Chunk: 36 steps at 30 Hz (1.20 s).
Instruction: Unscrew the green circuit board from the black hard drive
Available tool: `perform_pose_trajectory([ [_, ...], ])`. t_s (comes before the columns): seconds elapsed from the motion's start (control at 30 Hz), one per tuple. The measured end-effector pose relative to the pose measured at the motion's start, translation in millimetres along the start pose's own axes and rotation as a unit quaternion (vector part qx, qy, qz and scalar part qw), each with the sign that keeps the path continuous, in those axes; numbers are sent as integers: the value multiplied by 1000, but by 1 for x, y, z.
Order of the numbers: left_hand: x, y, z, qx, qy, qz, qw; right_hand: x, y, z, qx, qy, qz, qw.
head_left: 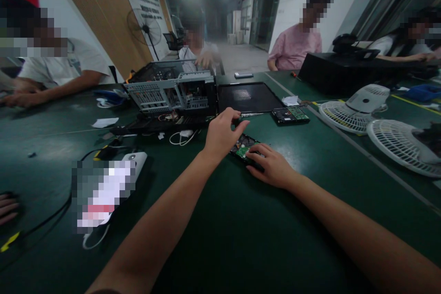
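In the middle of the green table lies a hard drive [242,150], a dark casing with a green circuit board facing up. My right hand [272,165] grips its near right side, fingers over the board and thumb at the edge. Just above the drive's far left end, my left hand [222,133] is curled, thumb and fingers close together. Something small and dark shows between those fingers, too hidden to name. Beyond the hands, a second hard drive [291,115] rests on the table, beside a black flat panel [251,96].
An opened computer case [168,94] stands at the far left centre. A phone-like white device [138,163] with a cable lies left. Two white fan parts [347,112] and a black box [330,71] are on the right. Several people sit around the table.
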<state>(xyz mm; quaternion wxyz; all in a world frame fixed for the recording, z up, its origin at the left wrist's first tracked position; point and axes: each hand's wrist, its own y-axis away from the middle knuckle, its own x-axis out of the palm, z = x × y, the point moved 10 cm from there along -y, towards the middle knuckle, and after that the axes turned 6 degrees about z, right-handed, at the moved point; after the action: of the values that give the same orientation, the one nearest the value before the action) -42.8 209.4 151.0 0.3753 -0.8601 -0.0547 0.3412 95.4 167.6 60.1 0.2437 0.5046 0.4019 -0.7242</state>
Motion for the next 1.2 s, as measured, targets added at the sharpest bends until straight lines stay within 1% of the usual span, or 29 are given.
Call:
perform_pose_trajectory([
  [0.17, -2, 1, 1, -18, 1, -15, 1000, 0, 0, 0, 1, 5, 2, 1000],
  [0.4, -2, 0, 12, -48, 5, -32, 998, 1, 0, 0, 2, 4, 2, 1000],
  [0.53, -3, -1, 13, -58, -17, -23, 998, 0, 0, 0, 3, 4, -7, 1000],
  [0.73, -10, -2, 5, -58, -70, -18, 996, 1, 0, 0, 5, 8, -2, 1000],
  [0.9, -12, -3, -2, -32, -97, -11, 995, 2, 0, 0, 5, 7, 1, 1000],
  [1.0, -12, -3, -2, -26, -90, -16, 995, 1, 0, 0, 6, 7, 1, 1000],
  [1.2, -4, -2, -6, -5, -83, 9, 997, 1, 0, 1, 5, 9, 3, 1000],
])
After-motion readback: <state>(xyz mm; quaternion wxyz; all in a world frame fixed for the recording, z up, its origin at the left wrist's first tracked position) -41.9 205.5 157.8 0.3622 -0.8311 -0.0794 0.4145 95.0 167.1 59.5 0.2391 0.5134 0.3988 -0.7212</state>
